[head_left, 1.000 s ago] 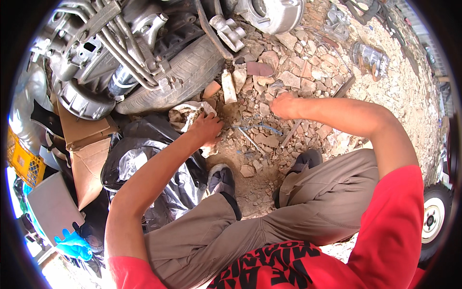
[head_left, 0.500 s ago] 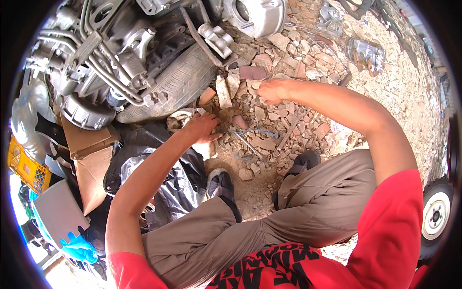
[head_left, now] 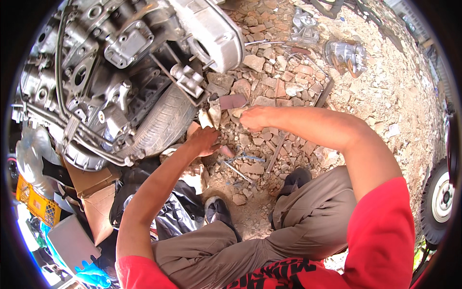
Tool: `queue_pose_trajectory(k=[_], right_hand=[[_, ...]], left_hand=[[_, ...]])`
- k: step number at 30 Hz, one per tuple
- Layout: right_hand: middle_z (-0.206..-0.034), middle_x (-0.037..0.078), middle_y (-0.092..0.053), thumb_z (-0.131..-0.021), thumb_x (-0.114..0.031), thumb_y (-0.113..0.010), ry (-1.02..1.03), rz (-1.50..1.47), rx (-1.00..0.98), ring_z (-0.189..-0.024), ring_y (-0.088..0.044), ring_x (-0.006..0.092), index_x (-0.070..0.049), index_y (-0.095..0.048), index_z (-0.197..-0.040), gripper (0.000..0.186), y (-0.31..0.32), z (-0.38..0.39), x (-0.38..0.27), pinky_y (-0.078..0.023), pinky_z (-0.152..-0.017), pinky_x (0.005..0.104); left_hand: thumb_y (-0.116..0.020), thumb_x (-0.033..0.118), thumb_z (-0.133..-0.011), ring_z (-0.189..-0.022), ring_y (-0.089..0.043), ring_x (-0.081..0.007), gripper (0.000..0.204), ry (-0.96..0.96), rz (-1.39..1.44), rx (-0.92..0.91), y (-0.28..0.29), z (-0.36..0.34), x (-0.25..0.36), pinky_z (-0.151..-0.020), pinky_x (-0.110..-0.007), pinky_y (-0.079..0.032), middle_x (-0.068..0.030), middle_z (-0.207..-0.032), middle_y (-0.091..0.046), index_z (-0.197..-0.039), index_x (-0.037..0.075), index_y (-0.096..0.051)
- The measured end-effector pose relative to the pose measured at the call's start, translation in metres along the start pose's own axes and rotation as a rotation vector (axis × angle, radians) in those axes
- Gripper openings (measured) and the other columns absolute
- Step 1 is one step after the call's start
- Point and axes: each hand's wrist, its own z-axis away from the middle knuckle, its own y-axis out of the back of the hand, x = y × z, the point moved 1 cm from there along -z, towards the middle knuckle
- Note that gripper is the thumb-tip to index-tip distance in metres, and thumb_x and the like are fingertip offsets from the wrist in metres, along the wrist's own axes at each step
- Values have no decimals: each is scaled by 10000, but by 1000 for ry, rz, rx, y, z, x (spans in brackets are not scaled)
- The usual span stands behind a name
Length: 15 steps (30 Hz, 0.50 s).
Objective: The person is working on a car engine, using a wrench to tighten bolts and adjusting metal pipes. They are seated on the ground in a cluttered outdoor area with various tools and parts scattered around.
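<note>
The left hand is positioned palm down over the ground, fingers partly bent and directed forward; whether anything is pinched beneath them cannot be told. A long cream-coloured piece is located directly ahead of the left hand, its near end at the fingers; contact cannot be confirmed. A pinkish stone is located just to the right of the same hand. A pale rag is situated on the body side of the left hand, beside a black plastic bag.

The right hand is placed ahead and to the right of the left hand, apart from it, with the fingers curled downward over the rubble. The fingertips are hidden, so a grip cannot be determined. A tan stone is located at the left edge of the right hand. A flat reddish-brown piece is seated just beyond that stone.

A tire is located ahead and to the left of the left hand, with a metal engine assembly beyond it. A thin metal rod and a blue strip are laid on the body side of the right hand. A rusty bar is laid to the right of both.
</note>
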Motion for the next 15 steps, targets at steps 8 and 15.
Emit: queue_pose_trajectory(k=[8,15], right_hand=[[-907,165,-711,-842,-197,-654,-94,41,-113,-830,-692,303,-2,-700,-907,211,25,7,33,-580,-717,422],[-968,227,-670,-772,-35,-575,-387,-55,498,-923,-671,348,19,-658,-954,208,4,54,132,-546,-781,460]], left_hand=[[-593,402,-930,-1213,-521,-330,473,82,243,195,31,-11,7,-1049,-446,-410,-130,-1315,-547,-1280,86,-553],[-605,316,-926,-1141,-586,-340,391,103,559,191,81,48,52,-978,-417,-455,-184,-1213,-617,-1199,37,-611]])
